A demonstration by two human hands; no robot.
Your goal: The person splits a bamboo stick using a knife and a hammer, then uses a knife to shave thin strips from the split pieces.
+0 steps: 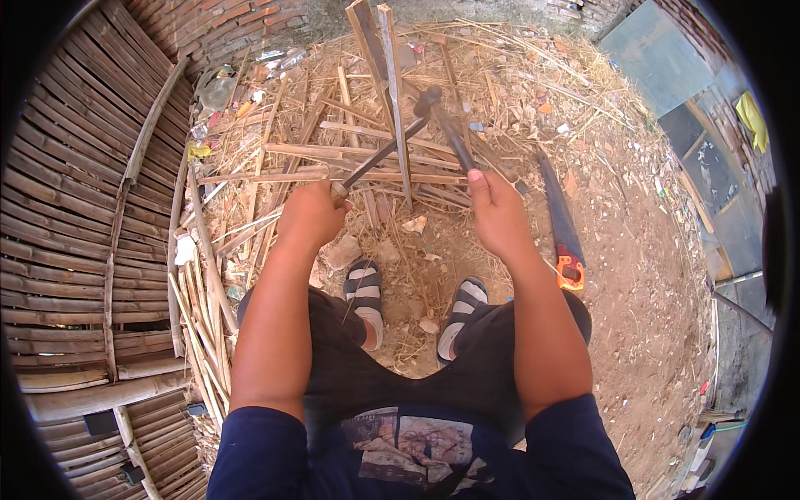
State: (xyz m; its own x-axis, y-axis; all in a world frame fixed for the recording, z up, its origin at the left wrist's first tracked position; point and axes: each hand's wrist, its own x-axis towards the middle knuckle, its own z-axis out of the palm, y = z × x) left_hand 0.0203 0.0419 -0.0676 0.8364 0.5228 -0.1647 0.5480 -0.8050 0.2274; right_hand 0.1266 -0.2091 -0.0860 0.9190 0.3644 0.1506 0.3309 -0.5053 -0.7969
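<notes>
My left hand (313, 213) is closed around the handle of a long dark blade (372, 162), which looks like a machete. The blade slants up and away to the right, crossing an upright split bamboo piece (402, 146). A second, wider bamboo strip (371, 42) leans beside it, the two parting toward the top. In my right hand (500, 215) is the handle of a hammer (452, 137). Its head rests at or very near the blade's far end; whether they touch I cannot tell.
Split bamboo strips (358, 152) and straw litter the ground ahead. A handsaw (560, 212) with an orange handle lies right of my right hand. A bamboo slat wall (75, 208) stands left, a brick wall (225, 33) at the back, grey panels (662, 54) at right.
</notes>
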